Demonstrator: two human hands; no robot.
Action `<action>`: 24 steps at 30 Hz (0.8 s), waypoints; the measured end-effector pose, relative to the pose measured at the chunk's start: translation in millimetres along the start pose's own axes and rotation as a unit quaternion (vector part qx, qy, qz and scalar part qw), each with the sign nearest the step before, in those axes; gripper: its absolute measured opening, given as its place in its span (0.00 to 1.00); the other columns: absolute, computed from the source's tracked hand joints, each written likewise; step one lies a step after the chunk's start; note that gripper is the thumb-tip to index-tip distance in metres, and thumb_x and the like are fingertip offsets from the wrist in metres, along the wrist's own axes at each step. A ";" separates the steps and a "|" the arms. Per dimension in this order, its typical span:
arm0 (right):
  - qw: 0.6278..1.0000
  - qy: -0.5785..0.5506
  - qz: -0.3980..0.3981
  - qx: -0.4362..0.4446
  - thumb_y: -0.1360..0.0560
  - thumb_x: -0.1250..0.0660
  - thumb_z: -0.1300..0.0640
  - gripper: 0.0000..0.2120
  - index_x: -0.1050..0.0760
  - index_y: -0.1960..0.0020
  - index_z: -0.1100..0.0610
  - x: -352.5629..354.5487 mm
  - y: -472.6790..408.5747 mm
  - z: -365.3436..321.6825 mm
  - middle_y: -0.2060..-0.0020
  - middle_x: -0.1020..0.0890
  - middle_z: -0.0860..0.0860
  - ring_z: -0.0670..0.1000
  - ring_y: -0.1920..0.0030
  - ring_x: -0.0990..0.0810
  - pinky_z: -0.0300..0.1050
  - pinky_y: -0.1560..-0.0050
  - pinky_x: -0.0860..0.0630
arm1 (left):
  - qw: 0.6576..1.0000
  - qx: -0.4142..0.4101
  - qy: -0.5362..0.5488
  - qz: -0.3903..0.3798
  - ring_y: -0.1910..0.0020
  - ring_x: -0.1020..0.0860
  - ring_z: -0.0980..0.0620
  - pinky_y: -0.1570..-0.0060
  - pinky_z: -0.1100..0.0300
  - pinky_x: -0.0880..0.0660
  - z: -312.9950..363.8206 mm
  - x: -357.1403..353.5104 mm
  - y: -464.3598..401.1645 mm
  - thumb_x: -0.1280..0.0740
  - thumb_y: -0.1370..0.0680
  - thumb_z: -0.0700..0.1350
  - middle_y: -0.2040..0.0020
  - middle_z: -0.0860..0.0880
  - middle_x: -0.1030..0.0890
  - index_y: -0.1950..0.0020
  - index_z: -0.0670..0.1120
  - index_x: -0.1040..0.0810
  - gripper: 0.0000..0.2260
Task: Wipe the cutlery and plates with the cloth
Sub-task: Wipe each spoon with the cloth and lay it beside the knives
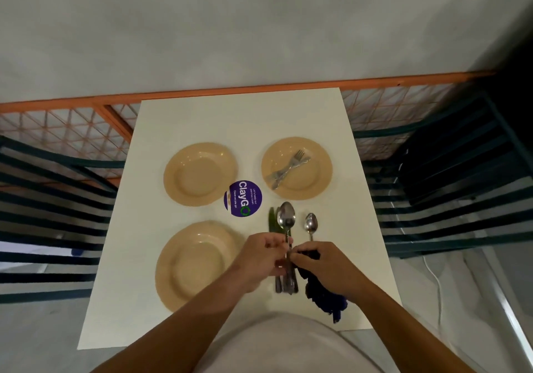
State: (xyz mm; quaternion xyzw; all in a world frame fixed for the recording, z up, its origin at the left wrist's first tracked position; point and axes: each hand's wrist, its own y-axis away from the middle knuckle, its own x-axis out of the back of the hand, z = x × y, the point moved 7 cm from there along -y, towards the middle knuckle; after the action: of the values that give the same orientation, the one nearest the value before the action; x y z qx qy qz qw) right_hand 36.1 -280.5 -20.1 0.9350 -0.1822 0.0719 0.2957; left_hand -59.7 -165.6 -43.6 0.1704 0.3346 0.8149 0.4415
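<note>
Head view
Table: square cream-white tabletop (202,118), set against an orange lattice railing (72,124).
Plates: three round tan plastic plates; far-left plate (199,174) and near-left plate (196,266) bare, far-right plate (297,168) carrying a small heap of metal forks (288,167).
Sticker: round purple "ClayGo" sticker (242,198) on the table between the plates.
Left hand: left hand (259,257) curled round the handle of a large steel spoon (286,219), bowl pointing away from the person.
Right hand: right hand (323,268) pinching a dark blue cloth (323,294) against the same handle; rest of cloth trailing towards the near table edge.
Other cutlery: smaller steel spoon (311,224) flat on the table just right of the held one; dark knife blade (271,222) just left, partly hidden; more handles under the hands, too blurred to count.
Seating: dark green slatted chairs (450,193) on both sides.
</note>
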 end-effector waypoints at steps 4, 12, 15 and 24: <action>0.998 -0.015 0.012 -0.058 0.18 0.31 0.50 0.08 0.13 0.52 0.47 16.9 -8.8 30.8 0.60 0.13 0.49 0.45 0.62 0.17 0.39 0.54 0.21 | 0.999 0.030 0.016 -0.015 0.53 0.13 0.48 0.55 0.53 0.15 -14.2 -30.4 -24.6 0.32 0.18 0.39 0.49 0.45 0.13 0.45 0.44 0.15 0.06; 0.983 0.034 0.082 -0.158 0.19 0.31 0.55 0.10 0.14 0.55 0.54 56.4 -45.8 105.5 0.63 0.14 0.51 0.48 0.64 0.19 0.41 0.59 0.23 | 0.987 0.028 -0.161 0.006 0.56 0.14 0.45 0.59 0.57 0.16 -35.2 -61.9 -76.0 0.32 0.18 0.43 0.50 0.45 0.15 0.40 0.46 0.18 0.08; 0.979 0.050 0.082 -0.180 0.20 0.31 0.56 0.10 0.14 0.57 0.54 58.4 -59.5 128.6 0.63 0.14 0.53 0.49 0.64 0.20 0.42 0.59 0.25 | 0.974 0.038 -0.223 0.000 0.62 0.16 0.45 0.58 0.50 0.16 -44.4 -67.3 -90.8 0.34 0.19 0.41 0.55 0.40 0.15 0.52 0.47 0.18 0.06; 0.968 0.126 0.082 -0.200 0.23 0.31 0.54 0.13 0.18 0.66 0.55 60.8 -80.5 155.5 0.70 0.17 0.53 0.47 0.71 0.23 0.41 0.66 0.27 | 0.962 0.034 -0.272 0.010 0.66 0.20 0.53 0.60 0.52 0.19 -52.4 -73.9 -123.2 0.33 0.21 0.43 0.63 0.47 0.16 0.54 0.44 0.15 0.08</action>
State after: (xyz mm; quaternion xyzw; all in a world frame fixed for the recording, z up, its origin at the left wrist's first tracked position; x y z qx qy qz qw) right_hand 127.3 -327.7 -174.5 0.8219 -0.2303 0.1751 0.4907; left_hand 25.7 -200.3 -165.7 0.4038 0.2279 0.7304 0.5016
